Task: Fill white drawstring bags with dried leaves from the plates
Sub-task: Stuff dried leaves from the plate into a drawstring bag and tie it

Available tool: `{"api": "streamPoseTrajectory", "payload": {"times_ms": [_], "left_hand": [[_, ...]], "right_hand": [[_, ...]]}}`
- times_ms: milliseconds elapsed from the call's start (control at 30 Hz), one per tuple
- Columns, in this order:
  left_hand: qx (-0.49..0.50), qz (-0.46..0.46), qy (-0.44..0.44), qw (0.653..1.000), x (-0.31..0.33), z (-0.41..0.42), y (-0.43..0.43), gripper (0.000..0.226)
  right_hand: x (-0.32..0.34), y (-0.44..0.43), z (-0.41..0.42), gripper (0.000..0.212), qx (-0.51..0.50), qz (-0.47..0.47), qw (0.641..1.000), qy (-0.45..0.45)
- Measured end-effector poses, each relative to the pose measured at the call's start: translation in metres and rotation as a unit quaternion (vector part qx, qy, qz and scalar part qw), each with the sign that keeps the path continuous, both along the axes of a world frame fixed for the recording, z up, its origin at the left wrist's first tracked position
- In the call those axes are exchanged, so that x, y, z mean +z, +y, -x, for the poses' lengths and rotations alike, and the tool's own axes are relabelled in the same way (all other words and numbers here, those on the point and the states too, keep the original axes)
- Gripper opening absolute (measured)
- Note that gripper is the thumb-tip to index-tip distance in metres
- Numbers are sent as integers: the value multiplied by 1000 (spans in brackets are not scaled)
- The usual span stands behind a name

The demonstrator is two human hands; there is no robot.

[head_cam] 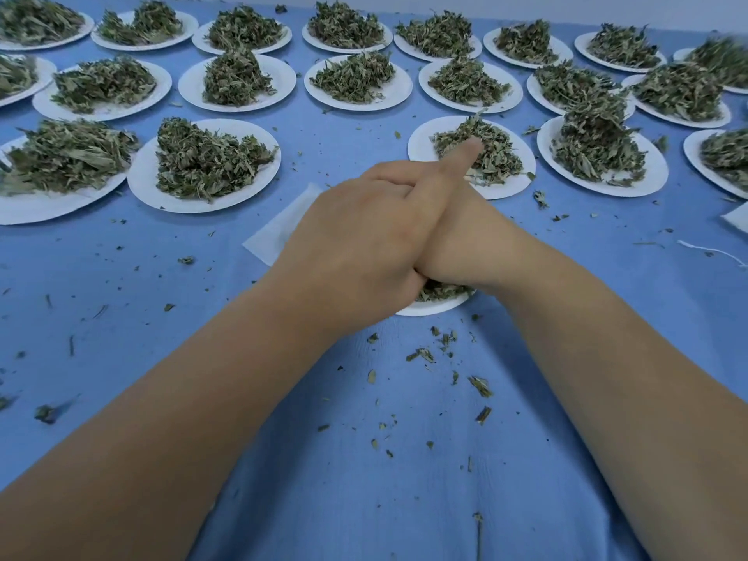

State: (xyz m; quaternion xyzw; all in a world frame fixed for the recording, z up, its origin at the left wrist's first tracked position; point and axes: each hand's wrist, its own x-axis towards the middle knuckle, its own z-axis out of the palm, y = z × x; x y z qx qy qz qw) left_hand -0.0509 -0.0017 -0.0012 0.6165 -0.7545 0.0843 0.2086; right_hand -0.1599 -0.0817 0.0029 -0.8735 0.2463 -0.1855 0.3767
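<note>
Lying nearest the person, leaf crumbs dot the blue table just in front of the near plate. Only a sliver of that plate's front rim shows, with a few dried leaves on it, because both hands are pressed together right over it. The left hand lies across the right hand, and one finger sticks out past the plate. The other fingers are tucked out of sight, so I cannot tell whether either hand is gripping leaves or only pressing on them.

Just left of the near plate and slightly beyond it, a white drawstring bag lies flat, with one end hidden under the left hand. It looks empty. Well to the right of the near plate, a white scrap and a loose string sit at the picture's edge.

Beyond the near plate stand three rows of heaped plates, all still loaded. No filled bag is in sight, so I judge that most of the filling is still left to do.
</note>
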Motion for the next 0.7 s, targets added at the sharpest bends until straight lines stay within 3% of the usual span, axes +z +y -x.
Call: {"api": "streamPoseTrajectory", "payload": {"times_ms": [133,233,300,400,567,700], "left_hand": [[-42,18,77,996,1,-2,1,95],[-62,48,89,993,3,-3,1,89],[-70,75,82,991,3,-6,1,83],[-61,91,117,987,4,-14,5,78],[13,60,272,960,6,-25,16,62],[103,92,282,950,6,-24,12,46]], "right_hand": [[4,-2,-2,13,-17,49,999,15],[5,-2,-4,21,-30,52,997,50],[4,-2,-2,6,-48,-41,998,-7],[3,-6,8,10,-84,-139,980,-114],[6,-8,14,16,-116,-171,959,-196],[6,-5,12,16,-154,-137,956,-209]]}}
